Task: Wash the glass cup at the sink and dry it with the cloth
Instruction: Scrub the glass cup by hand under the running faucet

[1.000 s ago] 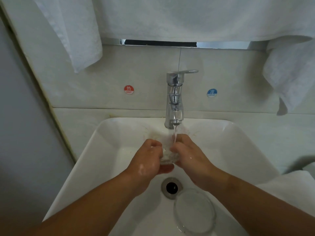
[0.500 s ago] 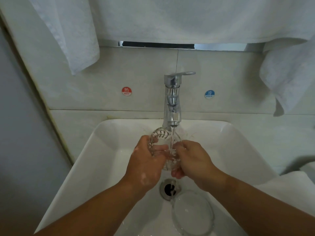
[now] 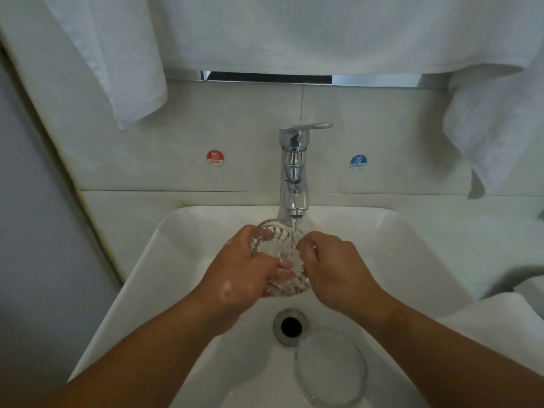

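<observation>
While white terry towels (image 3: 294, 30) with a nubbly weave are hanging in soft folds across the top of the tiled wall, a smooth, glossy white sink (image 3: 182, 260) with rounded corners is filling the middle of the view. A folded white cloth (image 3: 500, 319) is lying on the counter at the sink's right edge, well apart from both hands. The left hand (image 3: 244, 275), showing pale foamy patches on its back, is gripping the glass cup (image 3: 273, 240), its fingers wrapping the left side and its thumb pressing across the front. The right hand (image 3: 338, 269) is curling its fingers against the cup's right wall near the rim. A polished chrome faucet (image 3: 294, 172) is pouring a thin stream onto the cup, which is tilting over the basin with its mouth facing away from the person; its clear wall is ribbed in slanting ridges. A round clear glass disc (image 3: 329, 366) is lying flat in the basin, just beside the metal-ringed drain (image 3: 290, 326). Small round stickers, red HOT (image 3: 215, 157) and blue COLD (image 3: 358, 162), are flanking the faucet.
</observation>
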### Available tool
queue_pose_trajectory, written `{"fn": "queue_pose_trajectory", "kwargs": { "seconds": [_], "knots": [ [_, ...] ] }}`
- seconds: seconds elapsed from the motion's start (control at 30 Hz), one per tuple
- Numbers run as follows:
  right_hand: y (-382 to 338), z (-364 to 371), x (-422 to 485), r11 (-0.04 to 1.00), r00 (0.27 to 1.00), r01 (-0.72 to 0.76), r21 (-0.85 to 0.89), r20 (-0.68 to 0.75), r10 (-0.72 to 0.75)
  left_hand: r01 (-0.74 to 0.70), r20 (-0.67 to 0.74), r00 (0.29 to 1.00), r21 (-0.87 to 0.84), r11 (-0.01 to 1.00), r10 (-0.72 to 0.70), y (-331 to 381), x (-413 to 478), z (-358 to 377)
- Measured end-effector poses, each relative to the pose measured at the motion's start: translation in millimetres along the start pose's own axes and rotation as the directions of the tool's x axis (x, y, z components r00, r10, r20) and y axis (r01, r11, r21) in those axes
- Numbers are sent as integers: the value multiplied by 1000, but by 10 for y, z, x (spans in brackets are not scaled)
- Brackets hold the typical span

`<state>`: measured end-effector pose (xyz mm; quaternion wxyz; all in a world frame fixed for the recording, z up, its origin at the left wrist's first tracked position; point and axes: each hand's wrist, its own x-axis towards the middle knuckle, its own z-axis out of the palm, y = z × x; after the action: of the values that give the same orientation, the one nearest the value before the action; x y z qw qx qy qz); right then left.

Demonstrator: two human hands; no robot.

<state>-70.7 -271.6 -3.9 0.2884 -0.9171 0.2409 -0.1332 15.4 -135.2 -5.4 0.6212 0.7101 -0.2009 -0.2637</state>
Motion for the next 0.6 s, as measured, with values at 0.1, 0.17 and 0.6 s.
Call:
{"fn": "queue_pose_trajectory", "kwargs": {
  "seconds": [0.1, 0.17, 0.6],
  "knots": [
    [-19, 45, 3, 989, 999, -44, 141, 3, 45, 29, -37, 999, -82, 996, -32, -7, -8, -14],
    [-62, 89, -30, 910, 986, -157, 383, 112, 123, -32, -144, 989, -70, 997, 22, -23, -16, 22],
    [-47, 26, -30, 827, 967, -233, 513, 210, 142, 32, -126, 991, -106, 994, -45, 8, -46, 58]
  ]
}}
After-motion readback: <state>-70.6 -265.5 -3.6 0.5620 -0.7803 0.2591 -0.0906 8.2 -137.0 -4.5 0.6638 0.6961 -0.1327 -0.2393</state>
